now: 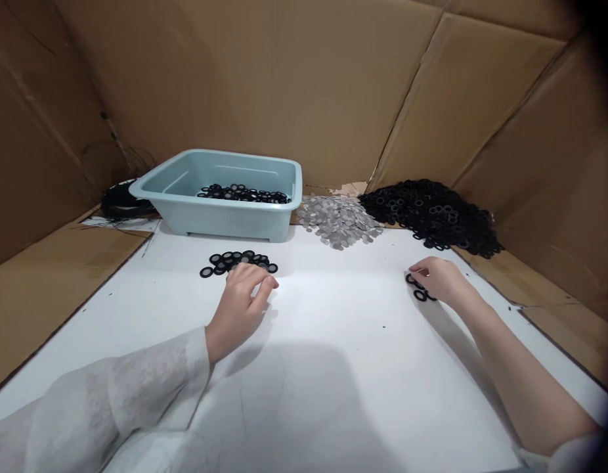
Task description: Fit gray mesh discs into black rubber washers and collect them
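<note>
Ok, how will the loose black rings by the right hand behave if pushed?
The black rings lie flat on the white table, so they would probably slide rather than roll. Thin and open-centred, they are probably light. They're bunched by the right hand, so pushing one may nudge its neighbours.

**Brown on three sides, white underneath**

A white tabletop [333,315] spreads beneath the left fingers [263,293] and right fingers [420,265]. Well beyond both stands the back cardboard wall [284,79], creased, with a pale torn patch [350,189] at its foot, in line with the space between them. The left cardboard wall [33,131] rises well to the left of the left fingers; the right cardboard wall [564,151] rises to the right of the right fingers. Beyond and left of the left fingers lies a black bundle [124,200], too dark to identify, with thin strands around it. A black speck [383,326] sits between the fingers, nearer the viewer.
</note>
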`<move>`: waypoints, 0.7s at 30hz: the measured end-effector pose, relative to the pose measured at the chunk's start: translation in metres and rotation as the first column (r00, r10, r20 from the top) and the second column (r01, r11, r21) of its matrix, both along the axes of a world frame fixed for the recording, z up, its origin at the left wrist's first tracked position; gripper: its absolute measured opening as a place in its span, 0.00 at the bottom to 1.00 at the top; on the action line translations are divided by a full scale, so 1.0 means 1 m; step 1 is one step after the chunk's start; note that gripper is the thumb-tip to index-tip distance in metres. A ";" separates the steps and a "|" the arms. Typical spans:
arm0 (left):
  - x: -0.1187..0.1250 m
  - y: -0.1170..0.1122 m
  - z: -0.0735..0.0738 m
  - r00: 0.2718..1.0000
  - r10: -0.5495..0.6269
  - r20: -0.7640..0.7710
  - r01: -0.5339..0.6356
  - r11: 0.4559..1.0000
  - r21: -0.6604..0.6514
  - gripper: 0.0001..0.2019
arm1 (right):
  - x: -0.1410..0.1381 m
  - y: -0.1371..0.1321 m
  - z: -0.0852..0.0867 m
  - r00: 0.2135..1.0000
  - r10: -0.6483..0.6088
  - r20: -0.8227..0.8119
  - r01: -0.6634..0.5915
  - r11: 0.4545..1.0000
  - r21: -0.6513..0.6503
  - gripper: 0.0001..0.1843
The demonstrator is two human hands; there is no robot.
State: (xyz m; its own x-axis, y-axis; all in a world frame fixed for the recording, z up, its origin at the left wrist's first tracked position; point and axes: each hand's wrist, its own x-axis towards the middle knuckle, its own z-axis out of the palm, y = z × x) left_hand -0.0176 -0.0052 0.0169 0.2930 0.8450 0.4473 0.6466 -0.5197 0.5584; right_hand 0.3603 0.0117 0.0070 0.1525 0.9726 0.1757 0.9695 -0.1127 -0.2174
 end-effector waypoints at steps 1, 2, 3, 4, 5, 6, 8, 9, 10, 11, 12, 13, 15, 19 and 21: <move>0.001 -0.001 0.000 1.000 -0.006 -0.004 0.005 1.000 -0.012 0.12 | -0.003 0.000 0.002 1.000 0.013 -0.013 -0.014 1.000 -0.028 0.09; 0.001 -0.002 0.000 1.000 -0.008 -0.009 0.008 1.000 -0.023 0.13 | -0.005 0.000 0.004 1.000 0.024 -0.019 -0.025 0.998 -0.064 0.09; 0.001 -0.002 0.000 1.000 -0.009 -0.015 0.009 0.999 -0.033 0.13 | -0.008 0.000 0.006 0.999 0.031 -0.023 -0.033 0.995 -0.098 0.09; 0.001 -0.002 0.000 1.000 -0.010 -0.021 0.009 0.999 -0.041 0.13 | -0.010 -0.001 0.007 0.999 0.032 -0.030 -0.035 0.992 -0.118 0.08; 0.001 -0.002 0.000 1.000 -0.009 -0.024 0.008 0.999 -0.046 0.14 | -0.011 -0.001 0.008 0.999 0.027 -0.039 -0.032 0.990 -0.136 0.08; 0.001 -0.002 0.000 1.000 -0.009 -0.025 0.007 0.999 -0.052 0.14 | -0.011 -0.001 0.009 0.999 0.017 -0.051 -0.025 0.988 -0.153 0.07; 0.001 -0.003 0.000 1.000 -0.012 -0.021 0.011 0.998 -0.067 0.14 | -0.009 -0.001 0.010 0.996 -0.010 -0.087 -0.005 0.985 -0.174 0.06; 0.001 -0.003 0.000 1.000 -0.014 -0.013 0.013 0.997 -0.077 0.14 | -0.009 0.000 0.010 0.993 -0.017 -0.114 -0.003 0.986 -0.168 0.06; 0.002 -0.003 -0.001 1.000 -0.014 -0.003 0.014 0.996 -0.088 0.13 | -0.010 0.000 0.011 0.989 -0.012 -0.148 -0.009 0.990 -0.144 0.05; 0.003 -0.004 -0.001 1.000 -0.015 0.009 0.015 0.995 -0.101 0.13 | -0.013 0.001 0.012 0.981 0.009 -0.194 -0.029 0.994 -0.103 0.05; 0.005 -0.004 -0.001 1.000 -0.019 0.018 0.021 0.993 -0.115 0.13 | -0.020 0.001 0.012 0.966 0.049 -0.254 -0.065 0.996 -0.054 0.05; 0.008 -0.006 -0.002 0.999 -0.029 0.022 0.032 0.991 -0.131 0.13 | -0.030 0.001 0.013 0.940 0.103 -0.325 -0.111 0.994 -0.004 0.06; 0.015 -0.009 -0.003 0.998 -0.064 0.016 0.066 0.982 -0.176 0.15 | -0.061 -0.002 0.014 0.834 0.247 -0.493 -0.249 0.966 0.063 0.07; 0.032 -0.019 -0.006 0.995 -0.071 0.074 0.091 0.947 -0.307 0.11 | -0.142 -0.016 0.016 0.585 0.456 -0.670 -0.504 0.852 0.140 0.06; 0.035 -0.023 -0.007 0.982 -0.043 0.182 0.103 0.936 -0.337 0.09 | -0.175 -0.023 0.018 0.501 0.512 -0.698 -0.580 0.797 0.168 0.04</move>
State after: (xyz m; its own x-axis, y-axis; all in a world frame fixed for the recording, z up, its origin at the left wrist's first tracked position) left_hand 0.0177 -0.0279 0.0100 0.3055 0.9347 0.1818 0.4943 -0.3189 0.8087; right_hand 0.1855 -0.0112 0.0253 -0.3751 0.9095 0.1794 0.4115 0.3368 -0.8469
